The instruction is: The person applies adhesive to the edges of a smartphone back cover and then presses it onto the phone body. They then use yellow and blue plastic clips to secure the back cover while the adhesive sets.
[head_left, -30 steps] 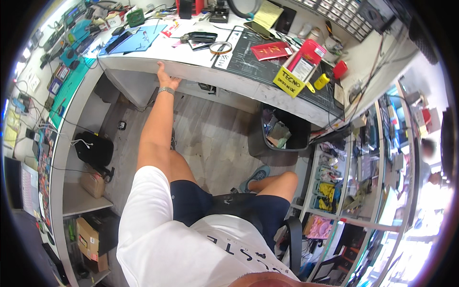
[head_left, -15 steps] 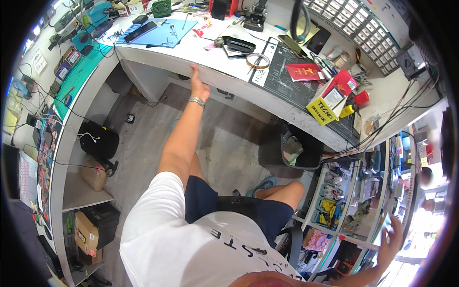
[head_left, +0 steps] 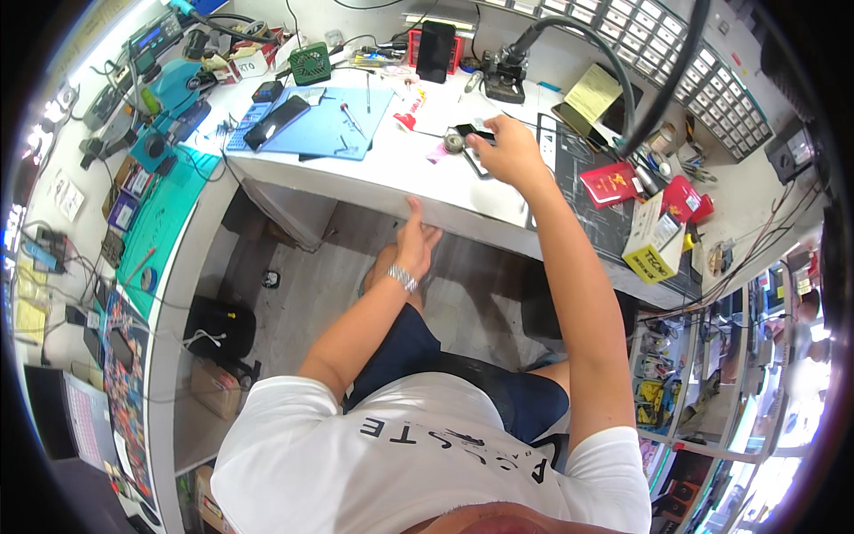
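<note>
My right hand reaches over the white desk, thumb and fingers closed around a small flat black object; its exact kind cannot be made out. Under that hand lies a dark-edged flat piece, partly covered. A round metal piece and a pink scrap sit just left of it. My left hand, with a metal watch on the wrist, hangs at the desk's front edge, thumb raised and fingers stretched out, holding nothing.
On the blue mat lie a dark phone and thin tools. A black phone stands against a red rack, beside a microscope stand. At right are a red booklet and a yellow-and-white box. Cables hang overhead.
My right hand has come from beside the shelves at lower right up onto the desk and closed on the black object. My left hand has come off the desk edge and drawn back.
</note>
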The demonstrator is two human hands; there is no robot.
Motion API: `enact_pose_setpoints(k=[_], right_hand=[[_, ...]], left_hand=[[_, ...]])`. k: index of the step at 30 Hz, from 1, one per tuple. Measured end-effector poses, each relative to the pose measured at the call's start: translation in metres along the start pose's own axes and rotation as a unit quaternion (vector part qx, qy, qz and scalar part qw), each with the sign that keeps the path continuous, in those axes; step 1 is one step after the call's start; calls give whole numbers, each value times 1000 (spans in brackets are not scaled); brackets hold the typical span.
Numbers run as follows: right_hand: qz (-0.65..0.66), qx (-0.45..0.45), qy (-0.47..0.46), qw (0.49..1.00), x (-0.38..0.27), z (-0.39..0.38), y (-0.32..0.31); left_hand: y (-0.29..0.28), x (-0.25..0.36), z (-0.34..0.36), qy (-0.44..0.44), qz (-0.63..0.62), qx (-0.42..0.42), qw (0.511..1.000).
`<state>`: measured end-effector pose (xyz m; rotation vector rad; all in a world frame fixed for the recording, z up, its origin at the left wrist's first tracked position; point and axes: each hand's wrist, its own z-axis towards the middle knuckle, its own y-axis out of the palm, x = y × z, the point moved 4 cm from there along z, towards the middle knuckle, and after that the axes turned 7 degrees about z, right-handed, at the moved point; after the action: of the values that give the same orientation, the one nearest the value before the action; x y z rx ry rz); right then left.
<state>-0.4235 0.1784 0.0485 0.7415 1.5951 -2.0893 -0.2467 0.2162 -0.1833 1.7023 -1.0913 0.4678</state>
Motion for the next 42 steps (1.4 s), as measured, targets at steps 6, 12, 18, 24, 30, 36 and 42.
enact_pose_setpoints(k=[6,12,18,24,30,36,42], right_hand=[[-147,-23,92,985,-5,105,76],[-199,-61,214,955,-11,138,111],[-87,-187,265,942,-2,179,105],[-130,-21,320,938,14,177,118],[-84,-71,337,935,16,182,116],[-100,-90,296,946,-3,181,121],[-96,-43,302,948,14,190,121]], left_hand=[[-25,49,-21,79,331,-114,933],[10,194,-20,372,515,-46,771],[53,252,85,492,637,-22,593],[76,249,149,247,772,-65,583],[29,274,191,162,543,-97,818],[-6,318,196,312,559,7,768],[-7,333,199,307,682,87,658]])
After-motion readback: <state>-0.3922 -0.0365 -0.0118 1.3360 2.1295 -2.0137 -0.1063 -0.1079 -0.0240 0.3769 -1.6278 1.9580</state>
